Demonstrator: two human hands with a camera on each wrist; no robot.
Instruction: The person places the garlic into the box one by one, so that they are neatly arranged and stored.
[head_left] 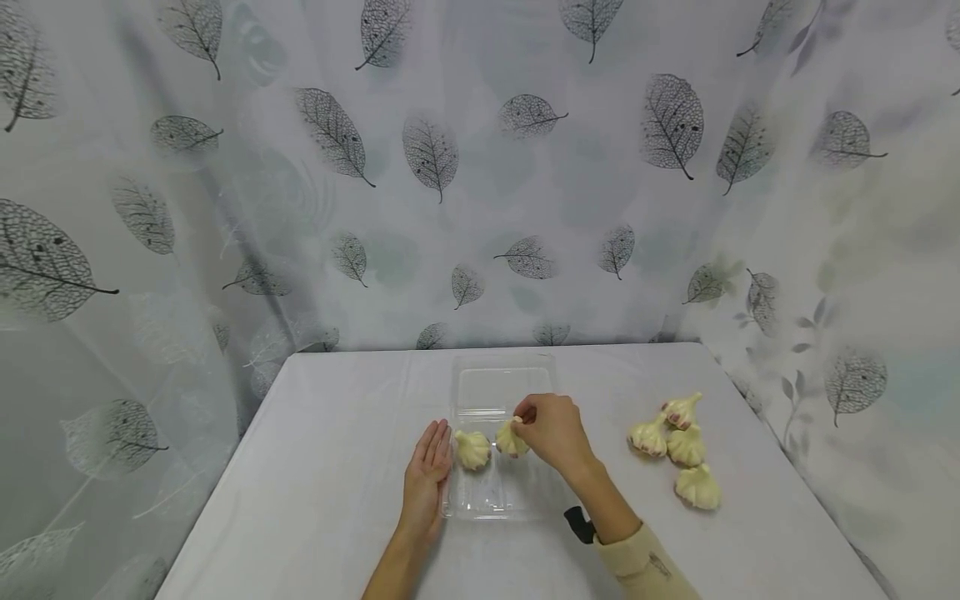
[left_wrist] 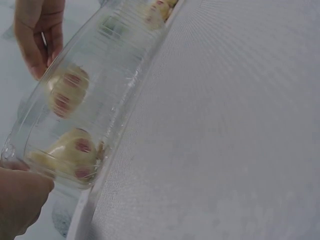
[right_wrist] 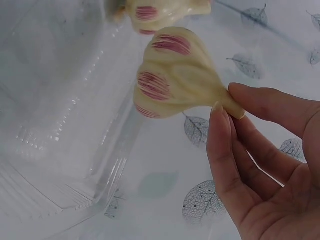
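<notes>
A clear plastic clamshell box [head_left: 491,496] lies on the table with its lid folded open toward the back. Inside its left part sits one garlic bulb [head_left: 472,450], which shows through the clear wall in the left wrist view. With thumb and fingertips my right hand [head_left: 553,429] pinches a second garlic bulb [right_wrist: 175,75] by its stem, holding it over the box's right part. Pinkish streaks mark this bulb's rounded cloves. My left hand [head_left: 426,479] rests along the left side of the box, fingers straight against its edge.
To the right of the box is a loose group of several garlic bulbs [head_left: 686,446] on the white-covered table [head_left: 337,467]. A curtain with a leaf print [head_left: 450,208] hangs behind the table and along both sides.
</notes>
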